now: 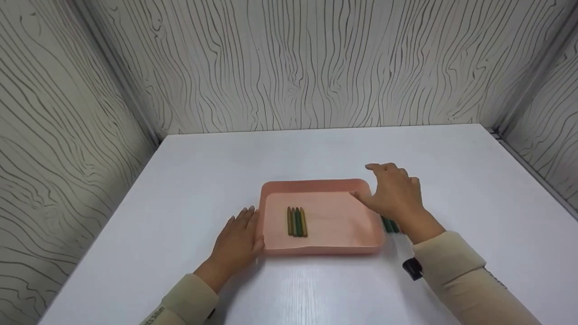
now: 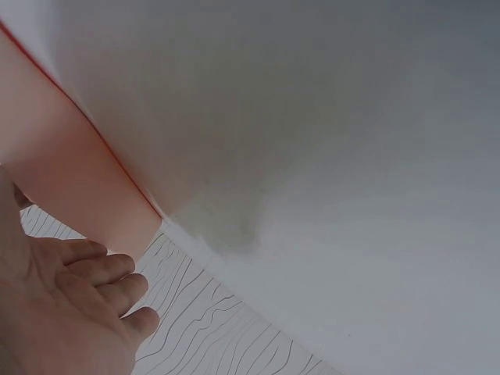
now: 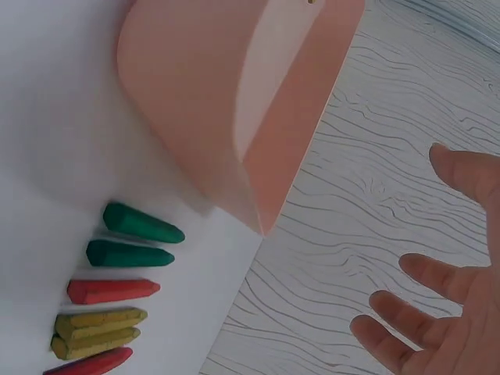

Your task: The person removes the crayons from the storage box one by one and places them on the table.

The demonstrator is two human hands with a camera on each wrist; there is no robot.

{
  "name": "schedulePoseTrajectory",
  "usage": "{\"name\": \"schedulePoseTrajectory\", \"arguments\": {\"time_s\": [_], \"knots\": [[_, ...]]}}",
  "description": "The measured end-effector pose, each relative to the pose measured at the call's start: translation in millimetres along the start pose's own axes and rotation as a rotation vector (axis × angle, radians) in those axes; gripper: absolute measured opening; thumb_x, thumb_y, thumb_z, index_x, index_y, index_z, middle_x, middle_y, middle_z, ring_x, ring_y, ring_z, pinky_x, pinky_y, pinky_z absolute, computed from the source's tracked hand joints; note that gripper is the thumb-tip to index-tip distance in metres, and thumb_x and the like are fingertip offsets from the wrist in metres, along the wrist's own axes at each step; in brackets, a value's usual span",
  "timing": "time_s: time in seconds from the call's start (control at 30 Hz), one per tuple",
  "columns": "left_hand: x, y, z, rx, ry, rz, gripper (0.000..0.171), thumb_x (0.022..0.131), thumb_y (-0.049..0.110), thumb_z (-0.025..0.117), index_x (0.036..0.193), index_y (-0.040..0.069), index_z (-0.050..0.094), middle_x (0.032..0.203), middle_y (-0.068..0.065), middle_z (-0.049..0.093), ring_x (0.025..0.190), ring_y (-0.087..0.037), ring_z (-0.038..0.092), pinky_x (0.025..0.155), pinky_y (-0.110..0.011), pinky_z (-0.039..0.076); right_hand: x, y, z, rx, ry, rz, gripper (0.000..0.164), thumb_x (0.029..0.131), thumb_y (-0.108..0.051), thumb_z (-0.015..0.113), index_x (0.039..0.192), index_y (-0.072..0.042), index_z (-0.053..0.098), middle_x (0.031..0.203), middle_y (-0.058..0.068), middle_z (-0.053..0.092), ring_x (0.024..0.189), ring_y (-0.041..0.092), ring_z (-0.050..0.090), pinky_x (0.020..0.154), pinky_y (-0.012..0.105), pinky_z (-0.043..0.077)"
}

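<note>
A shallow pink tray [image 1: 320, 249] sits on the white table. Inside it, left of the middle, several crayons [image 1: 297, 222], green and yellowish, lie side by side. My left hand [image 1: 237, 239] rests by the tray's left wall, fingers extended; the thumb seems to touch it. Over the tray's right edge hovers my right hand [image 1: 397, 194], thumb and fingers spread apart, holding nothing. Beneath it, right of the tray, more crayons lie in a row on the table, partly hidden in the head view. The right wrist view shows green crayons [image 3: 141, 223], a red crayon [image 3: 113, 291] and yellow crayons [image 3: 101, 320].
The white table [image 1: 207, 167] reaches back to a wood-grain patterned wall [image 1: 293, 63]. Similar panels flank it on the left and right. A dark object [image 1: 412, 269] shows at my right sleeve.
</note>
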State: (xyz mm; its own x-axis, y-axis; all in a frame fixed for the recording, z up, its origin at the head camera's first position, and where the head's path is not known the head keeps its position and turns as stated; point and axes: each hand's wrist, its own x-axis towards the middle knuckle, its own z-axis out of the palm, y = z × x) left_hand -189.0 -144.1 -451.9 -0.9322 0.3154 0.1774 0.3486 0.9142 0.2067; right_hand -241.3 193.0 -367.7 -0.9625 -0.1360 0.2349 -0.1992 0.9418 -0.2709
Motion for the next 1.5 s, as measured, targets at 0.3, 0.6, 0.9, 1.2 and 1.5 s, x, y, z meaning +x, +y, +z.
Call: {"name": "schedulePoseTrajectory", "arguments": {"time_s": [0.3,0.6,0.9,1.2,1.5], "knots": [[1.2,1.1,0.3,0.002,-0.010,-0.013,0.058,0.095,0.028,0.046,0.141,-0.006,0.039,0.147,-0.019,0.037,0.137,-0.034,0.031,0.110,-0.049,0.025,4.5,-20.8,25.2,-0.006,-0.040,-0.040,0.072,0.081,-0.055,0.065,0.135,-0.009,0.051,0.128,0.023,0.051,0.111,0.042,0.049,0.085,0.062,0.037],[1.7,0.1,0.7,0.016,-0.013,-0.015,0.058,0.095,0.029,0.045,0.141,-0.004,0.039,0.147,-0.018,0.037,0.137,-0.033,0.031,0.110,-0.048,0.025,5.4,-34.9,45.7,0.024,-0.060,-0.051,0.070,0.080,-0.053,0.067,0.134,-0.010,0.053,0.127,0.020,0.053,0.113,0.040,0.049,0.085,0.059,0.038],[1.4,0.3,0.3,0.014,-0.028,-0.016,0.057,0.096,0.029,0.044,0.142,-0.004,0.039,0.147,-0.017,0.037,0.137,-0.033,0.030,0.110,-0.049,0.024,5.7,-48.9,63.6,0.055,-0.124,-0.044,0.070,0.081,-0.051,0.068,0.134,-0.008,0.053,0.129,0.017,0.053,0.120,0.037,0.046,0.097,0.061,0.032],[1.4,-2.3,3.0,0.020,-0.005,0.001,0.057,0.095,0.028,0.044,0.140,-0.005,0.041,0.146,-0.018,0.039,0.136,-0.034,0.032,0.109,-0.049,0.026,1.4,-63.0,81.8,0.089,-0.151,-0.040,0.063,0.080,-0.049,0.070,0.128,-0.011,0.056,0.121,0.009,0.056,0.110,0.030,0.050,0.092,0.057,0.036],[1.5,-1.9,2.7,0.033,-0.006,0.006,0.056,0.095,0.028,0.044,0.140,-0.005,0.041,0.146,-0.018,0.039,0.136,-0.034,0.033,0.109,-0.049,0.027,1.4,-72.1,92.5,0.034,-0.187,-0.056,0.057,0.081,-0.045,0.070,0.125,-0.011,0.059,0.115,0.010,0.057,0.103,0.029,0.052,0.085,0.051,0.042]]}}
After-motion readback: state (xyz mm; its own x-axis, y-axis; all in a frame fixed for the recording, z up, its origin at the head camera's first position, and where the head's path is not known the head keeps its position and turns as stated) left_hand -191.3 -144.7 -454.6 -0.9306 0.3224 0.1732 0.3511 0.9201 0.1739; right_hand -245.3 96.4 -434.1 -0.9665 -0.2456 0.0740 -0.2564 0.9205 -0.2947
